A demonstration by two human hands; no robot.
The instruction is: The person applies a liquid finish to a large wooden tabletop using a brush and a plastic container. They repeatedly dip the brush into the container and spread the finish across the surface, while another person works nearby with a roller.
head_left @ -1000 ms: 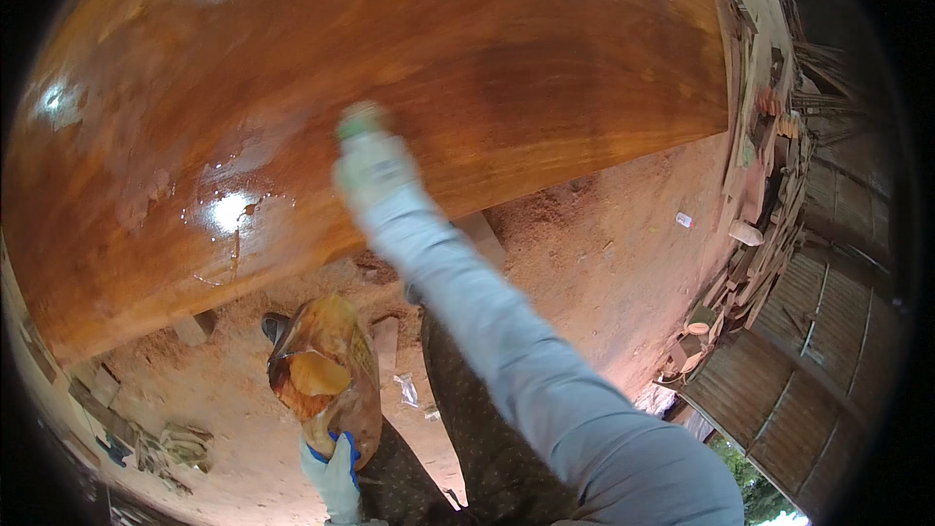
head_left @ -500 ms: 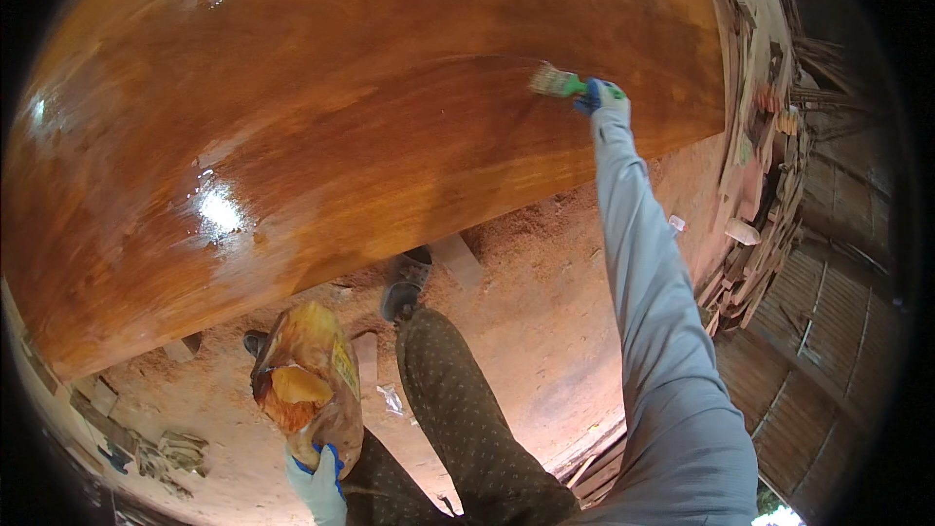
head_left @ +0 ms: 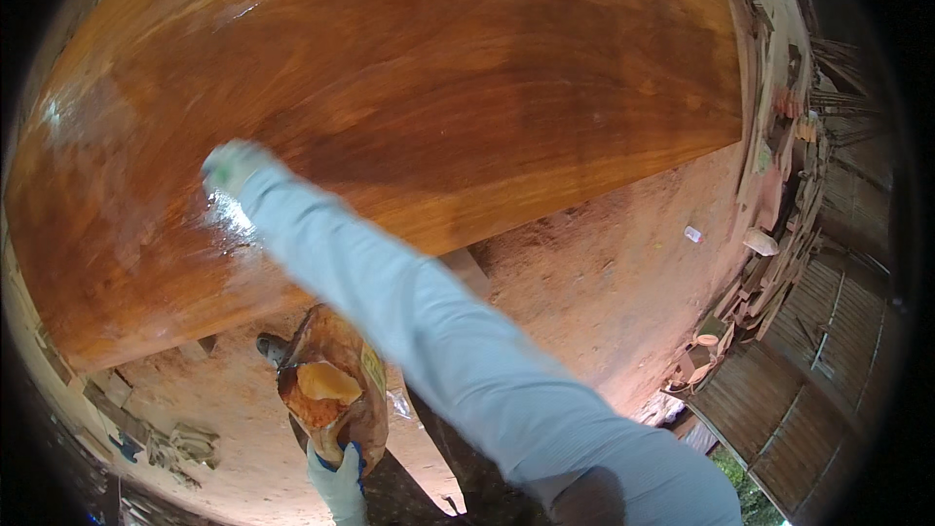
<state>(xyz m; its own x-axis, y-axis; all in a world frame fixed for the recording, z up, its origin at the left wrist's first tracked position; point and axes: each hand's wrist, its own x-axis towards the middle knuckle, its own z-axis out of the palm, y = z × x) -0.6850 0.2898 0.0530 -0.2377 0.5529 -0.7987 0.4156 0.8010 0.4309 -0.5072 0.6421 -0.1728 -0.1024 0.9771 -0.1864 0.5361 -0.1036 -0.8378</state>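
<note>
"Brown and glossy, that slab [head_left: 545, 88]. Where's the right hand [head_left: 239, 168]?"

"Over its left part, well inside the near edge. It's a blur; I can't tell whether those fingers are apart or together."

"And the left hand [head_left: 336, 487]?"

"Clamped on the bottom end of the jug [head_left: 336, 351], cut side up, just short of that edge. Over on the right there's open floor [head_left: 584, 282] between the slab and the planks [head_left: 774, 278]."

"Count for me."

"One slab, one jug, two gloved hands, one shoe [head_left: 273, 348] showing beside the jug. Planks: too many overlapping."
</note>
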